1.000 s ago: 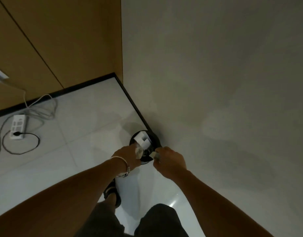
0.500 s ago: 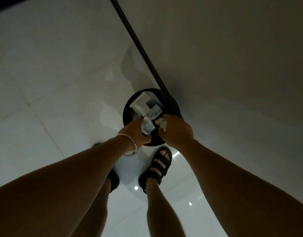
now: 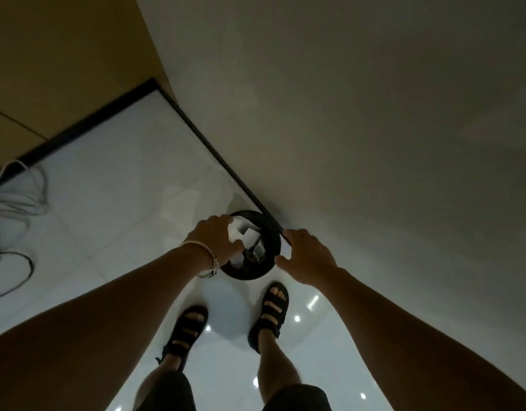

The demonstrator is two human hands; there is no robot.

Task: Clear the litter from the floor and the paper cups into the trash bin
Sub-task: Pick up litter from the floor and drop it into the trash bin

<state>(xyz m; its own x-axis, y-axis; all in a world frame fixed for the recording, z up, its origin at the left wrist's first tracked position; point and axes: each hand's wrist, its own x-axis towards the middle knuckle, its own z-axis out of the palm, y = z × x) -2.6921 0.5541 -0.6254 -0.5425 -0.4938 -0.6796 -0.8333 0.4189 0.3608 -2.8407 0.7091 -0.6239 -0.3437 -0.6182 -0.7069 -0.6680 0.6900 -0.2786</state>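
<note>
Right grip [image 3: 307,256] wide, empty; left grip [image 3: 217,243]: state cannot be told. Paper litter [image 3: 241,231] is best pressed below trash bin [image 3: 272,244] rim.

Glossy white tiled floor [image 3: 107,188] under black trash bin [image 3: 274,237], loose cables [image 3: 17,203], sandals [image 3: 187,332].

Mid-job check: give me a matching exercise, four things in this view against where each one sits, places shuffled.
Things:
1. round black trash bin
2. crumpled white paper litter
3. silver beaded bracelet
4. loose grey cables

Places:
A. on the wrist of the left hand
B. inside the bin
C. on the white tile floor, far left
D. at the foot of the grey wall

Pairs: 1-D, 2-B, 3-A, 4-C
</note>
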